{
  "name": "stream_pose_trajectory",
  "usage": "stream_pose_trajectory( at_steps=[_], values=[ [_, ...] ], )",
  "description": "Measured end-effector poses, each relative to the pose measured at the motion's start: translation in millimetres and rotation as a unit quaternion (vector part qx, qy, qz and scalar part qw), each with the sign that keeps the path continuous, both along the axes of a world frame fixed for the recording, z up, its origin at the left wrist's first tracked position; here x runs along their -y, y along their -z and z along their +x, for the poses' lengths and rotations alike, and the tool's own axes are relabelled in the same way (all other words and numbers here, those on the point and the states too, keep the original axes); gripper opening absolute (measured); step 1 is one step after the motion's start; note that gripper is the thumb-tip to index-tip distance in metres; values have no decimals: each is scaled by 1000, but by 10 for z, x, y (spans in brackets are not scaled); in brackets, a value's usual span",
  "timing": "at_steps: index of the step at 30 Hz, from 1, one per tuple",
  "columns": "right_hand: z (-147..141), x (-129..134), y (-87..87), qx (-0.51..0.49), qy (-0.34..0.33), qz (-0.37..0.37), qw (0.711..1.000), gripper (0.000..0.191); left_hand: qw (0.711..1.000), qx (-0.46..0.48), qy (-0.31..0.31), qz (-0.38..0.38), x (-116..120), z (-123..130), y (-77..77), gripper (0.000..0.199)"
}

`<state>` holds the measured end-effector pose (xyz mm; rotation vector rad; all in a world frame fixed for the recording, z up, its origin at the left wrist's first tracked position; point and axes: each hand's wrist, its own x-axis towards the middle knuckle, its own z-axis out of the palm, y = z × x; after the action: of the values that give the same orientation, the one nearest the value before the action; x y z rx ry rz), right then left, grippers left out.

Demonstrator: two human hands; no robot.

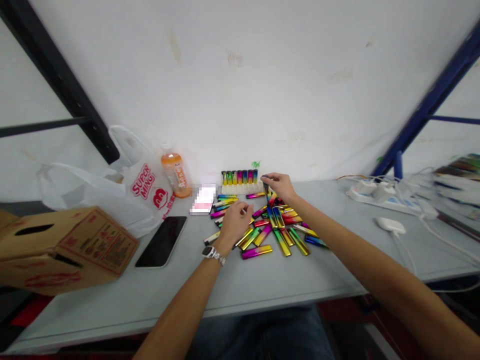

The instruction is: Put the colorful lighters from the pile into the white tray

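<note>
My right hand (282,186) pinches a dark-looking lighter (266,187) just right of a white holder (240,190) by the wall. A row of shiny multicoloured lighters (240,177) stands upright in that holder. My left hand (235,223), a watch (212,253) on its wrist, is over the left part of a loose heap of lighters. Its fingers are curled together around a small pale spot that I cannot identify. More metallic lighters (277,218) in yellow, green, pink and blue lie at many angles between and below my hands.
Left of the heap are a blurred-out white item (203,199), a black phone (162,242), an orange drink bottle (176,174), a plastic bag (140,187) and a cardboard box (75,250). A power strip (393,200) and a white charger (391,225) with cables lie at right.
</note>
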<state>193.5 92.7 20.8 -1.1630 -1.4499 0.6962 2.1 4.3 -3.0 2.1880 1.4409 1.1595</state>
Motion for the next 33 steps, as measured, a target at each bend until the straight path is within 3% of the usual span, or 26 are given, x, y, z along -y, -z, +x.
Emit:
stream_pose_trajectory(
  at_steps=[7, 13, 18, 24, 33],
  values=[
    [227, -594, 10, 147, 32, 78, 986, 20, 1000, 3, 4, -16, 10, -12, -3, 32],
    [186, -771, 69, 207, 24, 89, 974, 12, 1000, -5, 3, -21, -2, -9, 11, 30],
    [183, -860, -7, 250, -2, 71, 966, 11, 1000, -4, 2, -28, 9, 0, 5, 28],
    [183, -761, -96, 397, 23, 99, 912, 29, 1000, -9, 0, -26, 3, -5, 25, 30],
    [132, -411, -58, 555, 46, 19, 830, 55, 1000, -11, -2, -15, -16, -12, 22, 30]
  ],
)
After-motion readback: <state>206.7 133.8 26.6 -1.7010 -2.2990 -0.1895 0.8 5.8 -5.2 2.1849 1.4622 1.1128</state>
